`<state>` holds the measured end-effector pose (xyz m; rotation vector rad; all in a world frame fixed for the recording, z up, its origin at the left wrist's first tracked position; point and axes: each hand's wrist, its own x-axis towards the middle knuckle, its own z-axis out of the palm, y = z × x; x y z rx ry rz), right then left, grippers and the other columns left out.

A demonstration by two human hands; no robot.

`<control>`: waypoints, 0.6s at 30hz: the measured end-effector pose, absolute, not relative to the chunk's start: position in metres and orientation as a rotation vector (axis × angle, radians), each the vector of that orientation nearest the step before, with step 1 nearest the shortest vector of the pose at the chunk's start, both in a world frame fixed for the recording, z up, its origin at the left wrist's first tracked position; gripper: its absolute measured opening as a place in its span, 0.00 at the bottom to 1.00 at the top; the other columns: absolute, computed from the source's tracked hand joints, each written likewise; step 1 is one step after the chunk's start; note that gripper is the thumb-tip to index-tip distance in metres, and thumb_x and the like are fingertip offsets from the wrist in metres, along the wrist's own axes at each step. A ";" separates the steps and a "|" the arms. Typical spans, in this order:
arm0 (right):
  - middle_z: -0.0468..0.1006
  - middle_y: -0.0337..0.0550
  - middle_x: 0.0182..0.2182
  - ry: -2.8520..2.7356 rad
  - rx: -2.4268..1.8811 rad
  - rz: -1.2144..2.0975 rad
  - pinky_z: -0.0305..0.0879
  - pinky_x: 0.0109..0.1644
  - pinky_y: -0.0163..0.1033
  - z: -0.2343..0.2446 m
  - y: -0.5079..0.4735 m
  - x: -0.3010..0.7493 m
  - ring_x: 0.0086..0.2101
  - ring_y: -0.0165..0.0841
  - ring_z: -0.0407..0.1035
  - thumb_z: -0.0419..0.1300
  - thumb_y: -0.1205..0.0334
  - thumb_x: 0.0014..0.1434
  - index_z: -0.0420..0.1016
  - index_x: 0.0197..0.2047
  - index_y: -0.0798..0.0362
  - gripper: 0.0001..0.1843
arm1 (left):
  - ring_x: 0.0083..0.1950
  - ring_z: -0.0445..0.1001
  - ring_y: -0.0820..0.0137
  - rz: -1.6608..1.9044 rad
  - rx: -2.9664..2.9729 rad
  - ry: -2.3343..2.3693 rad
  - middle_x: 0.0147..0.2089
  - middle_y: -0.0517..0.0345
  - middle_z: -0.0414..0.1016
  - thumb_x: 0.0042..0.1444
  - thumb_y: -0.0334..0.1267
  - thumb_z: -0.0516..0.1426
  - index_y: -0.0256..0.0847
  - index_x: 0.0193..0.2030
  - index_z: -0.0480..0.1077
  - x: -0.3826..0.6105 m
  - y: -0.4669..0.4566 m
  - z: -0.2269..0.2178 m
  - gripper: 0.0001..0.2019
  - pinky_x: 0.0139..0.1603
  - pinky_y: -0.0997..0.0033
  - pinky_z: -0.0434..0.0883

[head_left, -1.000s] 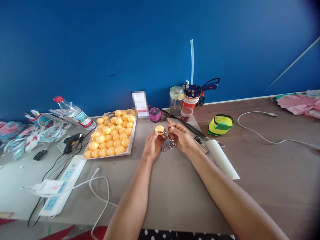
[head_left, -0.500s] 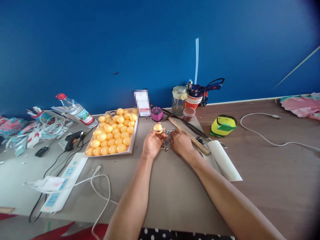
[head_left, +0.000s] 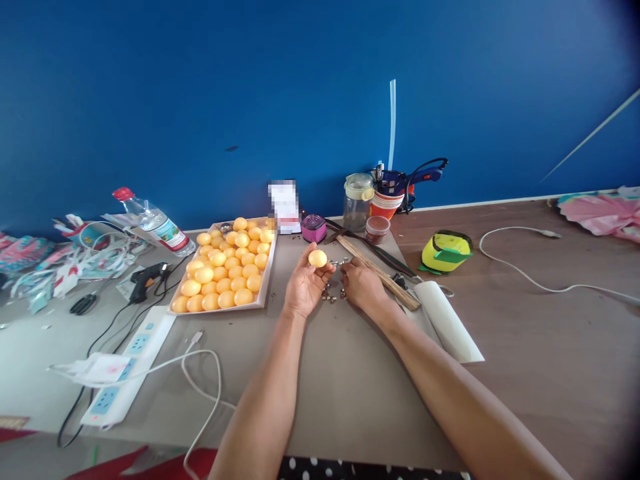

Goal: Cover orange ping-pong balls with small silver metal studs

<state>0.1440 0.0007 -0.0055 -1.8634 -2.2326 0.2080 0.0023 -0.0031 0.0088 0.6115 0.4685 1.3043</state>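
My left hand (head_left: 306, 283) holds an orange ping-pong ball (head_left: 317, 259) between thumb and fingers, its plain side facing up. Just to its right is my right hand (head_left: 364, 283), knuckles up and fingers curled down together; what its fingertips pinch is hidden. Several small shiny metal pieces, like beads or little bells (head_left: 339, 262), show in the gap between the hands. More of these lie on the table below, close to both hands. A shallow box (head_left: 265, 283) full of orange ping-pong balls (head_left: 225, 298) stands to the left of my left hand.
Wooden sticks (head_left: 383, 275) and a white roll (head_left: 447, 321) lie right of my hands. Behind stand a purple box (head_left: 313, 229), a jar (head_left: 358, 203) and a red-lidded tub (head_left: 377, 229). Leftward are a glue gun (head_left: 146, 281), a power strip (head_left: 127, 367) and a bottle (head_left: 160, 223).
The ball in my left hand has turned: a silvery band around it showed before, and now its plain orange side faces me. My right hand has barely moved.
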 end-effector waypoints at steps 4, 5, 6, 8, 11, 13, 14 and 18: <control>0.74 0.51 0.38 -2.254 -1.903 0.238 0.60 0.35 0.35 -0.007 0.003 0.142 0.34 0.35 0.71 0.51 0.70 0.56 0.71 0.38 0.57 0.09 | 0.38 0.72 0.72 1.313 0.623 0.480 0.41 0.58 0.73 0.49 0.30 0.57 0.48 0.56 0.64 0.003 -0.001 0.007 0.26 0.52 0.61 0.65; 0.74 0.50 0.38 -2.249 -1.903 0.241 0.60 0.35 0.35 -0.007 0.003 0.142 0.34 0.35 0.71 0.51 0.71 0.56 0.71 0.38 0.57 0.09 | 0.38 0.72 0.72 1.316 0.626 0.482 0.41 0.58 0.73 0.49 0.31 0.57 0.48 0.56 0.64 0.003 -0.001 0.006 0.25 0.52 0.62 0.65; 0.74 0.50 0.38 -2.239 -1.898 0.244 0.60 0.35 0.35 -0.007 0.003 0.142 0.33 0.35 0.71 0.50 0.71 0.56 0.71 0.38 0.57 0.09 | 0.38 0.72 0.73 1.320 0.630 0.485 0.41 0.58 0.73 0.49 0.31 0.57 0.48 0.56 0.64 0.003 -0.001 0.006 0.25 0.52 0.62 0.65; 0.73 0.50 0.38 -2.173 -1.886 0.251 0.60 0.35 0.35 -0.007 0.003 0.143 0.33 0.34 0.71 0.49 0.71 0.57 0.71 0.37 0.56 0.10 | 0.38 0.72 0.73 1.325 0.640 0.493 0.42 0.58 0.73 0.49 0.32 0.58 0.48 0.55 0.65 0.004 0.000 0.005 0.25 0.51 0.63 0.65; 0.73 0.51 0.40 -1.962 -1.779 0.298 0.60 0.37 0.36 -0.008 0.003 0.145 0.35 0.34 0.70 0.48 0.69 0.58 0.71 0.38 0.56 0.11 | 0.37 0.72 0.72 1.315 0.653 0.521 0.42 0.58 0.73 0.48 0.34 0.60 0.48 0.55 0.65 0.004 0.000 0.004 0.25 0.50 0.63 0.66; 0.74 0.49 0.38 -1.794 -1.632 0.382 0.60 0.39 0.37 -0.011 0.005 0.146 0.35 0.35 0.69 0.49 0.67 0.57 0.71 0.37 0.55 0.10 | 0.37 0.72 0.72 1.299 0.656 0.545 0.42 0.57 0.73 0.47 0.34 0.61 0.48 0.55 0.65 0.005 -0.001 0.004 0.26 0.49 0.62 0.66; 0.75 0.47 0.35 -1.706 -1.549 0.449 0.60 0.39 0.37 -0.011 0.006 0.146 0.35 0.35 0.68 0.50 0.66 0.56 0.71 0.35 0.54 0.09 | 0.37 0.72 0.72 1.292 0.654 0.554 0.43 0.57 0.73 0.47 0.35 0.61 0.47 0.55 0.65 0.005 -0.001 0.005 0.26 0.49 0.62 0.66; 0.70 0.36 0.22 -1.283 -1.247 0.844 0.57 0.28 0.35 -0.011 0.011 0.143 0.23 0.29 0.62 0.55 0.63 0.52 0.68 0.30 0.51 0.02 | 0.36 0.73 0.72 1.279 0.635 0.551 0.43 0.54 0.74 0.48 0.35 0.61 0.43 0.50 0.66 0.005 -0.001 0.005 0.21 0.48 0.64 0.67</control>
